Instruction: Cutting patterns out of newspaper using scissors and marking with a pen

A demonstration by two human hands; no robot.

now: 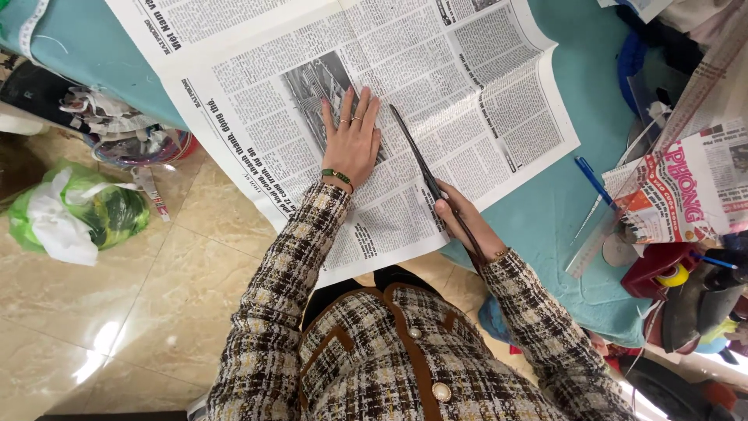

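**Scissors on the newspaper, cut just begun**

The left hand [352,142] lies flat and open on the newspaper [436,93], which is spread on the blue table [545,210]. The right hand [467,226] has its grip closed around the scissors [421,160]. The blades lie on the page, pointing away from its near edge. Most of the sheet looks whole.

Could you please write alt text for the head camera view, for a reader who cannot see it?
Seen from above, a person's left hand presses flat on an open newspaper spread over a teal table, while the right hand holds long dark scissors against the sheet. A blue pen and a clear ruler lie to the right.
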